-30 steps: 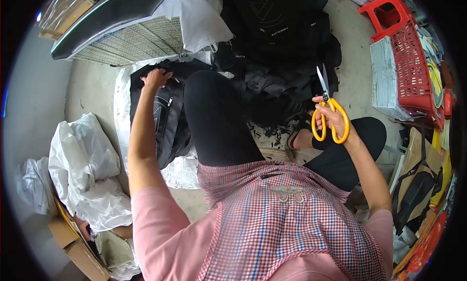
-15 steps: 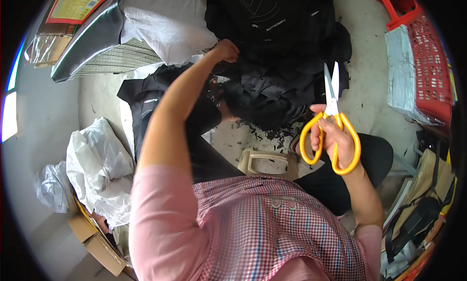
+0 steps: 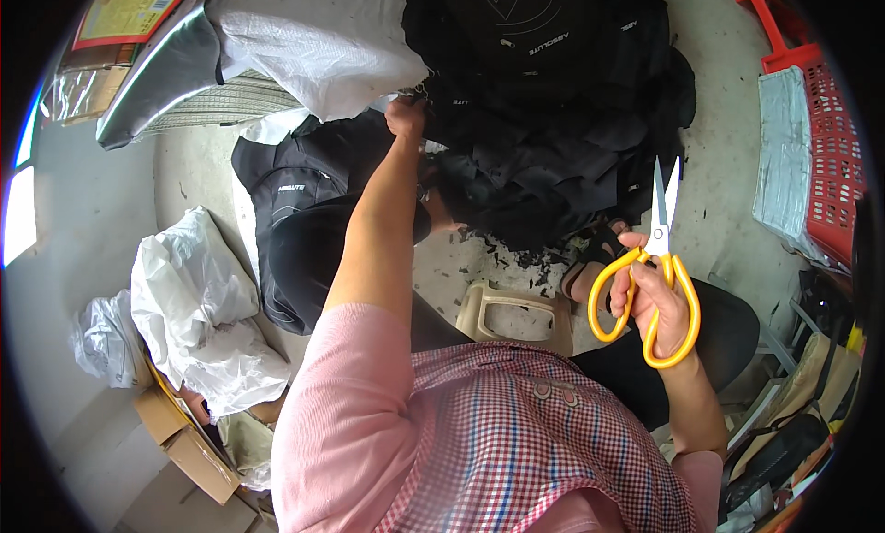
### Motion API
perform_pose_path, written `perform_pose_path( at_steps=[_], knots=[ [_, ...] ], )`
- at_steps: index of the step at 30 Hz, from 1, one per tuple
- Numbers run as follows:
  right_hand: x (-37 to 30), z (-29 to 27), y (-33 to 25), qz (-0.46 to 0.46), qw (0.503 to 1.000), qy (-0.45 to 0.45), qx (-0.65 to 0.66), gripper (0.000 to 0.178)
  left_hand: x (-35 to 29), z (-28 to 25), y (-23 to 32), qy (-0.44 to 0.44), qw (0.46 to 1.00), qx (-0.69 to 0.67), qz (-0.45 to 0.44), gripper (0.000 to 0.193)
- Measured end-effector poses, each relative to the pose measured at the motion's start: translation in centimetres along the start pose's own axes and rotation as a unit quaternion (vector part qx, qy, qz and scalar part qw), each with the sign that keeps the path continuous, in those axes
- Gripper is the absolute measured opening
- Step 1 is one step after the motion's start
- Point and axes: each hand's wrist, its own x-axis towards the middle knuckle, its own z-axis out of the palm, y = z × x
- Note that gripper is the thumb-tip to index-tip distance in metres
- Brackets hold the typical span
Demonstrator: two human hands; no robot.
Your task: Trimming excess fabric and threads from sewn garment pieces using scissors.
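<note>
The hands are well apart: the right hand (image 3: 662, 304) is wrapped around the scissors (image 3: 658, 234), their long axis running forward, blades slightly parted. The black pile (image 3: 553, 155) lies ahead on the floor (image 3: 728, 136), nearer the left hand (image 3: 406, 117), which is at its left edge, grip unclear; the red basket (image 3: 837, 150) stands far right, contents too hidden to tell.
</note>
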Motion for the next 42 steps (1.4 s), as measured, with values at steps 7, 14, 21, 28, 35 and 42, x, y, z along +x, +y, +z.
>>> perform_pose_path(
  at_steps=[7,14,21,28,35,42],
  knots=[
    [-0.3,0.5,-0.2,-0.034,0.999,-0.018,-0.037,0.032,-3.4,-3.1,9.1,0.011,0.95,0.018,0.313,0.031],
    [-1.9,-0.7,0.5,-0.146,0.98,-0.054,-0.122,0.033,-12.1,-18.6,19.5,-0.19,0.884,-0.228,0.361,0.018],
    [-7.6,1.9,-2.2,-0.445,0.865,0.009,-0.232,0.037,-27.0,-36.5,18.6,-0.248,0.755,-0.057,0.604,0.011],
    [-11.9,9.8,-4.9,-0.703,0.611,-0.037,-0.361,0.047,-38.4,-42.0,15.4,-0.165,0.635,0.087,0.75,0.011],
    [-13.8,10.7,-1.7,-0.519,0.745,-0.141,-0.395,0.053,-39.3,-41.3,11.1,-0.219,0.723,-0.066,0.652,0.011],
    [-15.5,10.2,-1.4,-0.472,0.766,-0.147,-0.412,0.06,-39.1,-40.6,9.4,-0.267,0.733,-0.137,0.61,0.014]
  ],
)
